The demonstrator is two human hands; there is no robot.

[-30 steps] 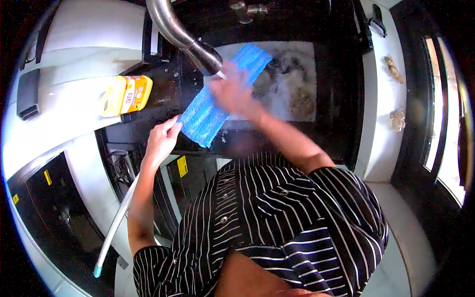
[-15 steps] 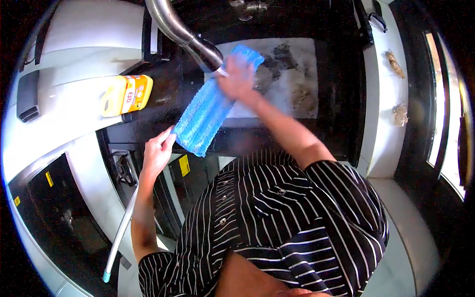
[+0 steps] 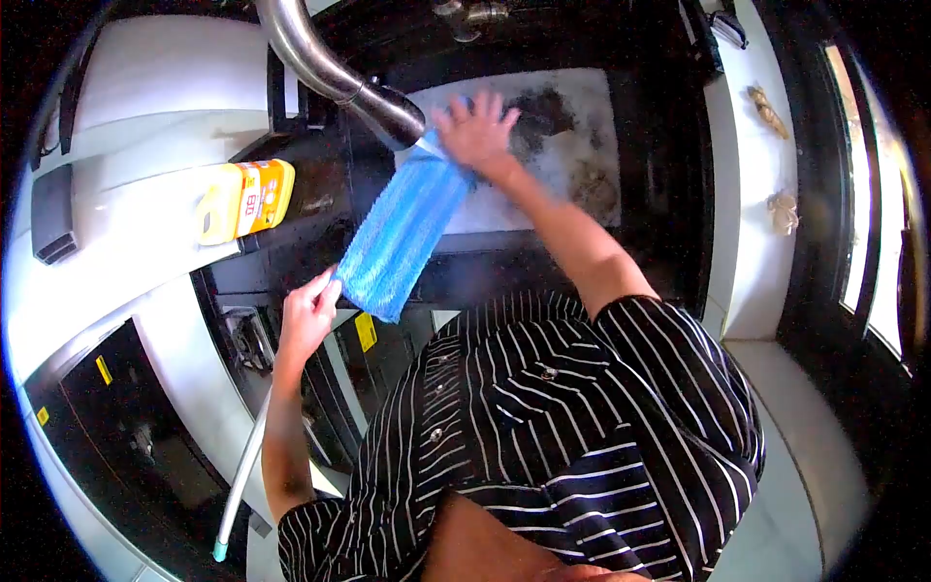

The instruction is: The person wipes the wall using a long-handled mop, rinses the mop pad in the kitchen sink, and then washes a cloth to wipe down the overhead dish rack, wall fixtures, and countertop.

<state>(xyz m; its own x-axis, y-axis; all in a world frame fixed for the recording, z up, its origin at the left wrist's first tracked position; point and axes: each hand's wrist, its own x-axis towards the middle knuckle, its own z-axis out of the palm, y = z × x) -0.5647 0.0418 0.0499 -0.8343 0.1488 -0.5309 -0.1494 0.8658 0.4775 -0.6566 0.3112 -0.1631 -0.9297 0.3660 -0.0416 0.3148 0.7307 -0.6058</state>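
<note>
A blue fluffy cloth or mop pad [image 3: 402, 228] slants below the metal faucet [image 3: 383, 109], and water runs from the spout onto its upper part. My left hand [image 3: 312, 308] pinches the pad's lower left corner. Fingers spread, my right hand [image 3: 477, 134] lies at the pad's upper end, beside the stream. Beneath it a whitish, wet sheet or surface with dark patches [image 3: 572, 145] shows in the dark sink.
A yellow and orange bottle [image 3: 247, 202] lies on the white counter [image 3: 116, 272] at the left. Below leans a white pole [image 3: 238, 485]. Two small pale objects, one of them twisted [image 3: 768, 112], are on the right ledge.
My right hand was blurred over the pad; its fingers are now spread at the upper end. The pad has slid down and left with my left hand.
</note>
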